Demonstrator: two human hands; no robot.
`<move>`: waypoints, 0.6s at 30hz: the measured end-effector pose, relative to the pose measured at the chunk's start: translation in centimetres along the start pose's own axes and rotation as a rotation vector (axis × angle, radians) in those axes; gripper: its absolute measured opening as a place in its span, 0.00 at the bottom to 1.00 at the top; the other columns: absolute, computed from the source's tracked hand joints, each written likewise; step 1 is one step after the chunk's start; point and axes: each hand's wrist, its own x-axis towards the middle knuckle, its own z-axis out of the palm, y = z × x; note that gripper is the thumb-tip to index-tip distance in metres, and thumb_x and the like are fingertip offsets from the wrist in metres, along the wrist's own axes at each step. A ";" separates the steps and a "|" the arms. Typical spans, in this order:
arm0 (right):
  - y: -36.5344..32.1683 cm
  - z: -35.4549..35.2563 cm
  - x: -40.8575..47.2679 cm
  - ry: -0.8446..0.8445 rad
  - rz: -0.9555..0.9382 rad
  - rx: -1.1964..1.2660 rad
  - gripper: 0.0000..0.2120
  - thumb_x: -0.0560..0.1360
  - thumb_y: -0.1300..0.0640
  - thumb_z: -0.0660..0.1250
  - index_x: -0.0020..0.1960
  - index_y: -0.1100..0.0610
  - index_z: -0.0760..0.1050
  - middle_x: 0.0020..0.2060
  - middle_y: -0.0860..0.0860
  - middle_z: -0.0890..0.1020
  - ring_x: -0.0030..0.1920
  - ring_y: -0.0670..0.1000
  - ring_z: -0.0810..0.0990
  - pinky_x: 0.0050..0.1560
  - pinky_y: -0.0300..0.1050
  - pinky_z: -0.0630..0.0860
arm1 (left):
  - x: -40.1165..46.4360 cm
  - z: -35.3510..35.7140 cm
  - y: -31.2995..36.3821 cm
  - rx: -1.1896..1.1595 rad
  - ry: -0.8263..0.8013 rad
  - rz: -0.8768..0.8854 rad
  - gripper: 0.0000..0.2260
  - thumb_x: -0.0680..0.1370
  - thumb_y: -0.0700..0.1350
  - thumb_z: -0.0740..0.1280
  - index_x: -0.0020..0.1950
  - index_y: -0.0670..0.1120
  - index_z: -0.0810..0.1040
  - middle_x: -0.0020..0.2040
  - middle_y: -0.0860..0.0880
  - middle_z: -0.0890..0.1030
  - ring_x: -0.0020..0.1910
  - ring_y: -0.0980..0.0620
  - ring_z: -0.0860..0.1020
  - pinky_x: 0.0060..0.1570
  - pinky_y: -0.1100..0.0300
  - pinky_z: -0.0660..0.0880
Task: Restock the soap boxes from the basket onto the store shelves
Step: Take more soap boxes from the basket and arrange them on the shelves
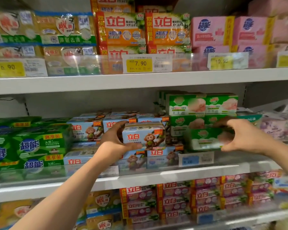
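Observation:
My left hand [114, 140] grips a light-blue soap box with a monkey picture [144, 136] at its left end, holding it in front of the stacked blue monkey boxes [86, 130] on the middle shelf [156, 179]. My right hand [241, 137] grips a green-and-white soap box [204, 139] at its right end, in front of the stack of matching green boxes [201, 104]. Both boxes are level and sit just above the shelf's clear front rail. The basket is not in view.
Dark green soap packs [37, 146] fill the middle shelf's left side. The top shelf [140, 80] holds yellow, orange [121, 29] and pink [211, 30] packs behind price tags. Pink and purple boxes [173, 200] crowd the lower shelf. Floral packs [278, 127] sit far right.

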 end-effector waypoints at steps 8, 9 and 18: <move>1.0 0.1 1.9 -0.167 0.127 -0.047 0.34 0.51 0.45 0.75 0.55 0.56 0.77 0.47 0.54 0.84 0.45 0.50 0.82 0.47 0.52 0.81 | 0.6 1.9 2.2 0.081 -0.029 0.034 0.45 0.57 0.56 0.82 0.71 0.51 0.68 0.66 0.50 0.76 0.65 0.48 0.75 0.62 0.50 0.75; 1.3 0.3 2.4 -0.185 0.136 -0.013 0.35 0.52 0.44 0.75 0.58 0.54 0.75 0.51 0.55 0.83 0.48 0.52 0.82 0.48 0.51 0.81 | 0.5 2.4 2.4 0.093 -0.028 0.032 0.45 0.59 0.55 0.82 0.72 0.52 0.68 0.66 0.51 0.75 0.65 0.49 0.74 0.62 0.50 0.75; 2.4 2.7 1.7 -0.082 0.160 0.212 0.11 0.73 0.58 0.72 0.53 0.49 0.75 0.42 0.41 0.76 0.40 0.39 0.73 0.33 0.24 0.68 | -0.3 3.6 3.3 0.020 0.096 -0.018 0.28 0.72 0.66 0.66 0.61 0.45 0.76 0.46 0.54 0.80 0.43 0.54 0.78 0.50 0.55 0.74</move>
